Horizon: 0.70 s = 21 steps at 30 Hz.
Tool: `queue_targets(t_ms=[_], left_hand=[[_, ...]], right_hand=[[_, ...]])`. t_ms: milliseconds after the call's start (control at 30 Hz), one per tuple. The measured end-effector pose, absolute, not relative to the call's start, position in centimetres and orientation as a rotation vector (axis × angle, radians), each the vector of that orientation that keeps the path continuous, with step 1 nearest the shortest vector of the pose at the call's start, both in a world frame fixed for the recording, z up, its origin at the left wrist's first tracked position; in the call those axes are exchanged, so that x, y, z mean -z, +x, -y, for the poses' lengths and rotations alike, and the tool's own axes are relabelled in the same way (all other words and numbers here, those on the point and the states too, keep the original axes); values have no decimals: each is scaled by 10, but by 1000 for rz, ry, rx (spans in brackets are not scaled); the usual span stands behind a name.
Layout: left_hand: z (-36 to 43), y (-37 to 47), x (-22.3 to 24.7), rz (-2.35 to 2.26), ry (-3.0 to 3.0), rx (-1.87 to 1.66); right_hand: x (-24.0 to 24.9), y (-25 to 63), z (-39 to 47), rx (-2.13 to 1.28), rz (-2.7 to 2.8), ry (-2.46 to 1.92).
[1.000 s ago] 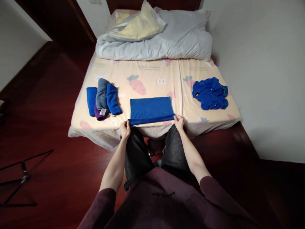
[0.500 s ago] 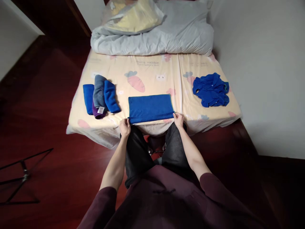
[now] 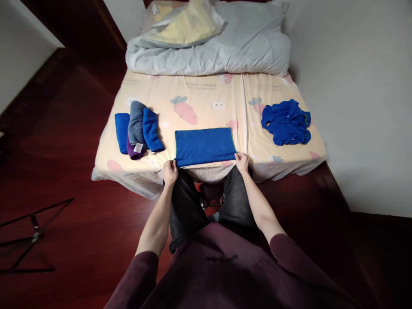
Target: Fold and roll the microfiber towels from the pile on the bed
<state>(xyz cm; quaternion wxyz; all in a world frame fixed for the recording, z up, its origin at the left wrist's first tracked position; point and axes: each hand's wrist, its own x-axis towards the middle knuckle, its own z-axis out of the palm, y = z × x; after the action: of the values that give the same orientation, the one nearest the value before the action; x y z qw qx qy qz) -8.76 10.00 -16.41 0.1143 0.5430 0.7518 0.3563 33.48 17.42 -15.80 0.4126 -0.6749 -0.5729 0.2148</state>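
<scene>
A blue cloth [image 3: 205, 145] with a thin green edging lies flat on the bed, its near edge along the mattress edge. My left hand [image 3: 170, 172] pinches its near left corner. At the near right corner, my right hand [image 3: 242, 162] grips the same cloth between thumb and fingers. To the left lie rolled cloths: a blue one [image 3: 122, 132], a grey one [image 3: 136, 124], another blue one [image 3: 152, 131] and a purple one [image 3: 135, 154] partly hidden beneath the grey. A crumpled heap of blue cloth [image 3: 286, 123] rests on the right.
The bed [image 3: 206, 101] has a yellowish sheet with carrot prints. Across its far end lie a rolled grey-white quilt [image 3: 206, 58] and a yellow pillow [image 3: 186, 25]. A black metal stand [image 3: 36, 235] is on the floor at left; a wall rises at right.
The view has shifted slightly, so the bed and cloths appear a little further right. Both hands keep their hold on the blue cloth's near corners.
</scene>
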Motion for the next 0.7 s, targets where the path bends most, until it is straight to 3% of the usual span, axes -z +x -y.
queue_targets(t_ms=[700], left_hand=[[-99, -83, 158, -2239, 1526, -1004]], right_hand=[[157, 332, -176, -564, 1360, -1750]])
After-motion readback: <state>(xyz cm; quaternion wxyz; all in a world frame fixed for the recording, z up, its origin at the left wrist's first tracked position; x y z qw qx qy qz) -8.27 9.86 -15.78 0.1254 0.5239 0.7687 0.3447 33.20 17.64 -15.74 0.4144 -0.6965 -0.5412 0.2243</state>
